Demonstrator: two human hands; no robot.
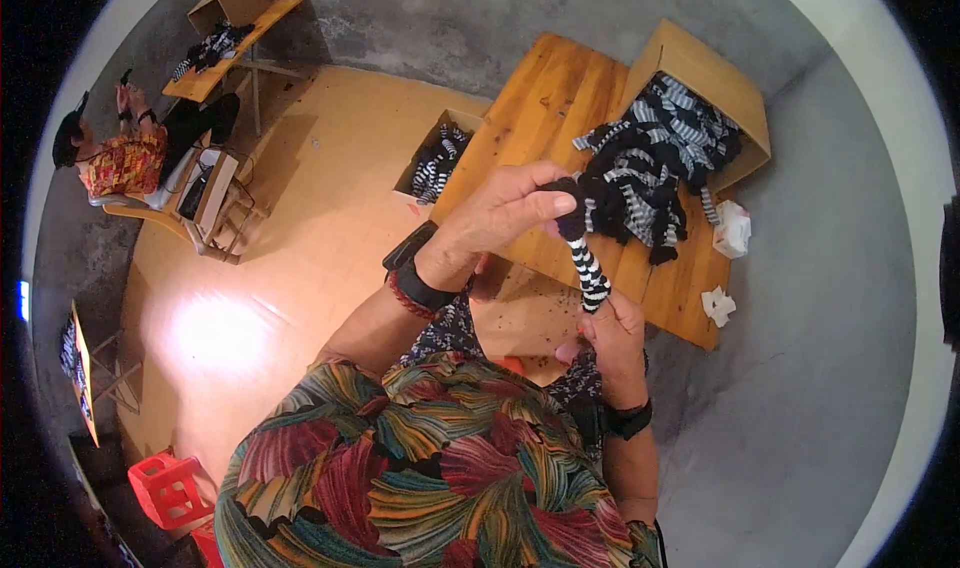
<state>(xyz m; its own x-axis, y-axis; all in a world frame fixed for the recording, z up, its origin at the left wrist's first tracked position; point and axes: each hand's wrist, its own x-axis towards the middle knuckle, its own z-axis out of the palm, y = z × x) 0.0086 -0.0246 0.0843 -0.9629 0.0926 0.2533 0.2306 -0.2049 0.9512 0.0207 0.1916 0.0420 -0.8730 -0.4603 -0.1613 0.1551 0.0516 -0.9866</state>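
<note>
The left hand point(512, 206) is clenched on the black end of a striped knit piece point(589, 271); its lower end is grasped by the right hand point(616, 333). The piece is extended between both, near the wooden worktop point(540, 88) where similar knitwear point(640, 190) is heaped.

Knitted piece point(590, 275): matt, textured cloth. Surface point(545, 98): smooth, varnished-looking wood. Carton point(705, 73), far right: matt cardboard. Stool point(150, 470), near left: smooth plastic. Wall point(400, 28): matt, cement-like.

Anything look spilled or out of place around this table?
The cardboard box lies on its side, striped knitwear spilling onto the wooden table, perhaps deliberately. Dark specks dot the floor, looking like debris.
</note>
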